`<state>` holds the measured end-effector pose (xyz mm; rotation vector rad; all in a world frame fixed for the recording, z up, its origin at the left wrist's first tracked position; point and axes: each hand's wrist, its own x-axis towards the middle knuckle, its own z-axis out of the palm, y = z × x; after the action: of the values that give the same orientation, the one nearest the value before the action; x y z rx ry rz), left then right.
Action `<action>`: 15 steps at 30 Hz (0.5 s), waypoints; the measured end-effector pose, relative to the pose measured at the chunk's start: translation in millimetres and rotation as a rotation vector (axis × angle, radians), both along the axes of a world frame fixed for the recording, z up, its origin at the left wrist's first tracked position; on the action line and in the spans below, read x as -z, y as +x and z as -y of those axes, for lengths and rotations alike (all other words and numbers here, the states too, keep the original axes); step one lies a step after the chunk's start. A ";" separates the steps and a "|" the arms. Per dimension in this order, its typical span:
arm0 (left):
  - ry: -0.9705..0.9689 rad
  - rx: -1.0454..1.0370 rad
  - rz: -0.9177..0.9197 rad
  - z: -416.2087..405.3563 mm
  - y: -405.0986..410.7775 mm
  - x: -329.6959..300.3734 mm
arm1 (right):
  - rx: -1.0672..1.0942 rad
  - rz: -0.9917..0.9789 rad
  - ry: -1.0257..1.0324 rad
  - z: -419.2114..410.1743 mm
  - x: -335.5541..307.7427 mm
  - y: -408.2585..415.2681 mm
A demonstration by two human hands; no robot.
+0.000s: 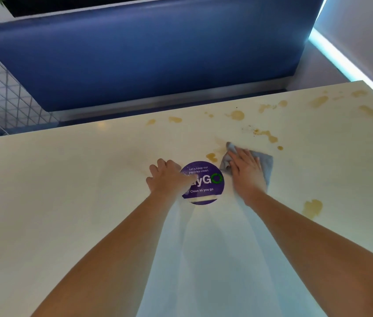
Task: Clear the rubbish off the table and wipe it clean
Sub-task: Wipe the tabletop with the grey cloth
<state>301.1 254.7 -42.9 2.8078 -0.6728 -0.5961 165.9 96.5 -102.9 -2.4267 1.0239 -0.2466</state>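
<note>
Fingers (241,154) straight, right hand (247,172) pressing soft blue cloth (265,163); left hand (167,177) curled, empty.

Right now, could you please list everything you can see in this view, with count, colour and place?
Cream table top: one, fills the lower view.
Brown liquid stains: many, mostly on the table's far right; one nearer, right of the right arm.
Round purple sticker: one, table centre, partly under the left hand.
Grey-blue cloth: one, flat on the table beside the sticker.
Blue padded bench back: one, beyond the table.
Wire mesh panel: one, pale, far left.
Left hand: fingers curled, resting on the table.
Right hand: flat, pressing the cloth.
</note>
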 end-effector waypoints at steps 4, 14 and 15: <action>-0.061 -0.020 0.071 1.1 11.9 7.3 | 0.018 0.120 0.184 -9.0 -15.4 34.0; -0.030 0.029 0.082 0.3 31.4 25.2 | -0.177 -0.189 -0.117 -4.7 -4.4 38.5; -0.032 0.020 0.084 -0.1 31.6 26.0 | -0.173 -0.199 -0.118 -15.2 -6.4 43.9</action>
<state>332.8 254.8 -68.9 2.8125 -0.7199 -0.4680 209.8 111.7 -96.5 -2.6716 0.8962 -0.0058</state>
